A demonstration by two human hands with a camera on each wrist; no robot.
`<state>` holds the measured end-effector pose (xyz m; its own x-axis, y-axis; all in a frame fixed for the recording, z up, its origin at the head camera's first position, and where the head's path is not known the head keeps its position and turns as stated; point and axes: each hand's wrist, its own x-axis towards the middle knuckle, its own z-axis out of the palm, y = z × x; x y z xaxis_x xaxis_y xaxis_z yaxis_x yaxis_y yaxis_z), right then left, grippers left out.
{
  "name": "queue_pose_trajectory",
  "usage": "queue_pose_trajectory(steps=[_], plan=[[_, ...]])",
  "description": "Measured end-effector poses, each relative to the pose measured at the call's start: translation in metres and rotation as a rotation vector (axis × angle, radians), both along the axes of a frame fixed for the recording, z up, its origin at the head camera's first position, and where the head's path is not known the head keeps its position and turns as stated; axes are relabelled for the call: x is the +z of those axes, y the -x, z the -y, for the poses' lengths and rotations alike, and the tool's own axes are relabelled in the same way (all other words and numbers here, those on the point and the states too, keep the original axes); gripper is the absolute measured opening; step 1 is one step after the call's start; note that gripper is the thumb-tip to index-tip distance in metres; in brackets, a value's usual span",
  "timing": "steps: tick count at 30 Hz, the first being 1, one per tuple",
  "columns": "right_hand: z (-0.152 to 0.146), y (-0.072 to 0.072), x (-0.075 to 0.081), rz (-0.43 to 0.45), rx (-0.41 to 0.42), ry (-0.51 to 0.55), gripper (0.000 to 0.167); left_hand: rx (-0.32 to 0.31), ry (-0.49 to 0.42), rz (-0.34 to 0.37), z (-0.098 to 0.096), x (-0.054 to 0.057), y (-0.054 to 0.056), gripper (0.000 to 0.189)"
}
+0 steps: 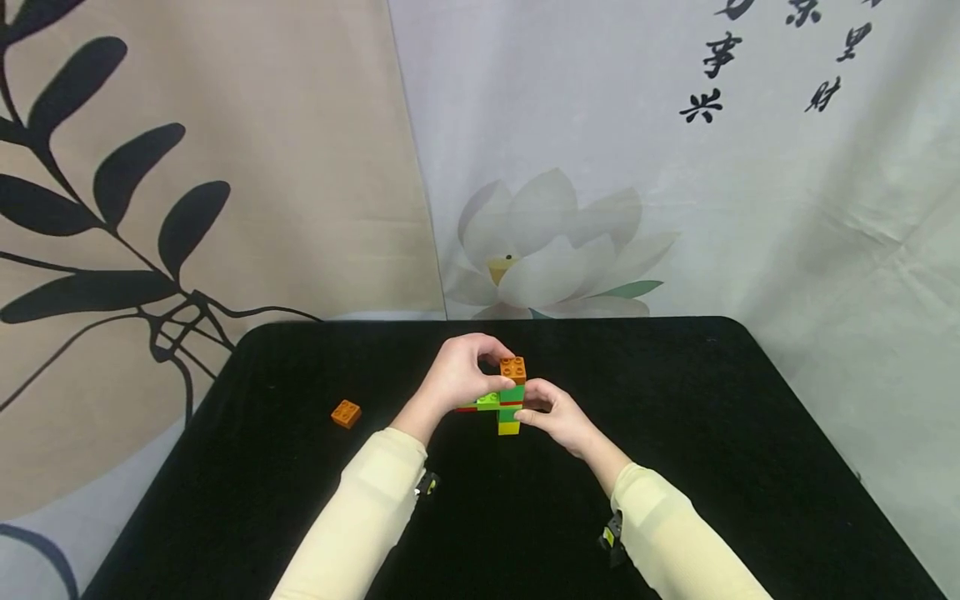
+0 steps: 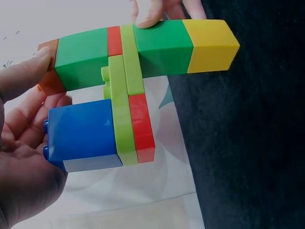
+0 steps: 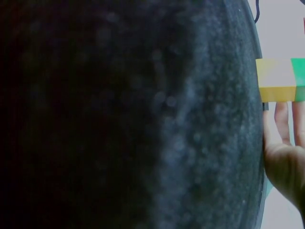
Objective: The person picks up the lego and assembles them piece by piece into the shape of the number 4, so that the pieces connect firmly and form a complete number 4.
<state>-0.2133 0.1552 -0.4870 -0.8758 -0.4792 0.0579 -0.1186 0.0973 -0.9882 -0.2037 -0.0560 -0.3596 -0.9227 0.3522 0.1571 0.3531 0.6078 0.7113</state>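
Note:
A built stack of toy bricks (image 1: 510, 396) is held up between both hands. Its top is an orange brick (image 1: 513, 368), which my left hand (image 1: 457, 375) grips between thumb and fingers. Below come green, red and lime pieces, then another green brick (image 2: 164, 50) and a yellow brick (image 2: 212, 45) at the bottom. A lime and red arm juts out to the left, carrying a blue brick (image 2: 81, 131) beside the left palm. My right hand (image 1: 558, 417) pinches the lower green brick. In the right wrist view only the yellow end and part of the green show.
One loose orange brick (image 1: 346, 413) lies on the black table (image 1: 712, 467), left of the hands. Behind the table's far edge hangs a printed cloth backdrop (image 1: 300, 167) with leaves, a lotus and writing.

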Motion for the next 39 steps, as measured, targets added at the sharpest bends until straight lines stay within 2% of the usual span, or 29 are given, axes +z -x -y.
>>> queue_pose_trajectory(steps=[20,27,31,39], plan=[[-0.002,0.0,0.001,-0.001,0.003,0.018,0.032,-0.001,-0.003,-0.025,0.0,-0.005,-0.001,0.031],[-0.001,-0.002,0.002,0.002,0.009,0.002,0.033,-0.042,-0.024,-0.043,0.007,-0.008,-0.002,0.041],[-0.001,-0.002,0.003,0.007,0.004,-0.01,0.034,-0.036,-0.081,-0.048,0.019,-0.012,-0.003,0.044],[0.0,-0.002,0.004,0.02,-0.012,-0.006,0.034,0.104,-0.174,-0.002,0.067,-0.028,-0.01,0.041]])
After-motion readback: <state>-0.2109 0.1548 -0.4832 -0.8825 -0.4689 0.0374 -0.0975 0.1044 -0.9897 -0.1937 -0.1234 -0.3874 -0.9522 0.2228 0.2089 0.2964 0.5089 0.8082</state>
